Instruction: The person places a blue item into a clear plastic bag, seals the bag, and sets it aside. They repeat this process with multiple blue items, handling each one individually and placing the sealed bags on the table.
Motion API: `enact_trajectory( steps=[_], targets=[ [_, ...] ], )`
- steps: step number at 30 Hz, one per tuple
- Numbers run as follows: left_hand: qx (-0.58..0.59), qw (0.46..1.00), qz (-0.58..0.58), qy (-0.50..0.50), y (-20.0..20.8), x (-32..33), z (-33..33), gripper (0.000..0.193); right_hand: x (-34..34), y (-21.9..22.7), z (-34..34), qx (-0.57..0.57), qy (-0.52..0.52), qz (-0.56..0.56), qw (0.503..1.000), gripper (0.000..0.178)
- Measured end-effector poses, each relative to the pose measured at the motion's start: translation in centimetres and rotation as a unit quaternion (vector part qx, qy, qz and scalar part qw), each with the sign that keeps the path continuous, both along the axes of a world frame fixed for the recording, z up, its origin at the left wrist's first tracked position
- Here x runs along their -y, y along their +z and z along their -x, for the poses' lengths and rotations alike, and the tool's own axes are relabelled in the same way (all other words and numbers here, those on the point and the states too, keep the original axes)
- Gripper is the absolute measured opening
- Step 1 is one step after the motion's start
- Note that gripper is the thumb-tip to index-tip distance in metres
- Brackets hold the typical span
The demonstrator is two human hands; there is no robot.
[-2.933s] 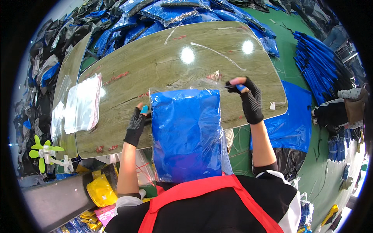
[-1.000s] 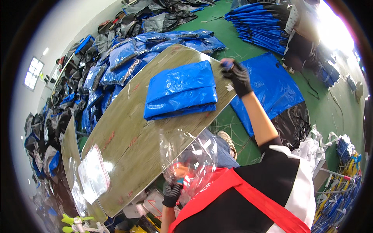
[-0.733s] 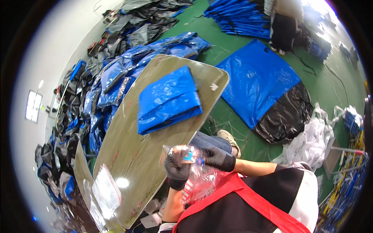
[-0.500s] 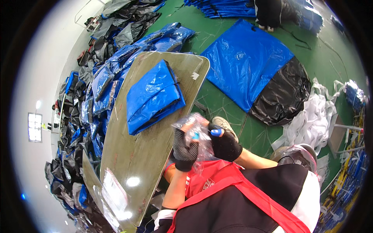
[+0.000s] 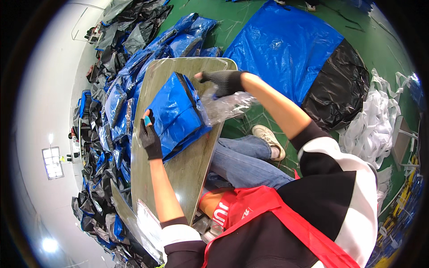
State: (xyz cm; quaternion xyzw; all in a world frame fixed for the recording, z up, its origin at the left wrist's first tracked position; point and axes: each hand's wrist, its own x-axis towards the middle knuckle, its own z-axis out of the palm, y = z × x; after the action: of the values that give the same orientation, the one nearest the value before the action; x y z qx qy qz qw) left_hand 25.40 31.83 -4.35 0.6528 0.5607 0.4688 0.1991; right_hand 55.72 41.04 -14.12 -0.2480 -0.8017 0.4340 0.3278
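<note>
A folded blue plastic sheet (image 5: pixel 172 111) with black edging lies on the wood-patterned tabletop (image 5: pixel 178 178). My left hand (image 5: pixel 150 137), in a dark fingerless glove with a blue band on one digit, grips the sheet's left edge; part of its fingers is hidden. Above the right side of the sheet, my right hand (image 5: pixel 224 83) wears a similar glove. It holds a thin clear plastic bag (image 5: pixel 230 107), which trails below the hand and touches the sheet's right edge. The exact finger grip on the bag is blurred.
Wrapped blue and black bundles (image 5: pixel 114 105) are heaped beyond the table's left side. A large blue-and-black sheet (image 5: pixel 286 49) lies on the green floor, near white strips (image 5: pixel 371 120). Clear flat bags (image 5: pixel 149 223) rest at the table's near end.
My hands have parted from in front of my body. The left has reached the folded sheet's left edge; the right has carried the clear bag up to its right side.
</note>
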Motion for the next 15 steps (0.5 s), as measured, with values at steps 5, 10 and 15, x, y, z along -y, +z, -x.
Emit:
enact_trajectory(
  steps=[5, 10, 15],
  targets=[
    [-0.171, 0.974, -0.088, 0.116, -7.7, -2.9, 2.6, 0.028, -3.1, 0.2, 6.7, 0.061, -0.046, 0.052, 0.996, 0.022],
    [-0.206, 0.957, -0.165, 0.121, -9.1, -1.6, 3.9, 0.021, 5.3, -5.0, 1.6, -0.304, -0.184, 0.187, 0.916, 0.019],
    [-0.127, 0.979, -0.078, 0.139, -8.1, -2.3, 4.2, 0.023, 21.6, -7.0, -16.6, -0.347, -0.402, 0.284, 0.798, 0.019]
  ],
)
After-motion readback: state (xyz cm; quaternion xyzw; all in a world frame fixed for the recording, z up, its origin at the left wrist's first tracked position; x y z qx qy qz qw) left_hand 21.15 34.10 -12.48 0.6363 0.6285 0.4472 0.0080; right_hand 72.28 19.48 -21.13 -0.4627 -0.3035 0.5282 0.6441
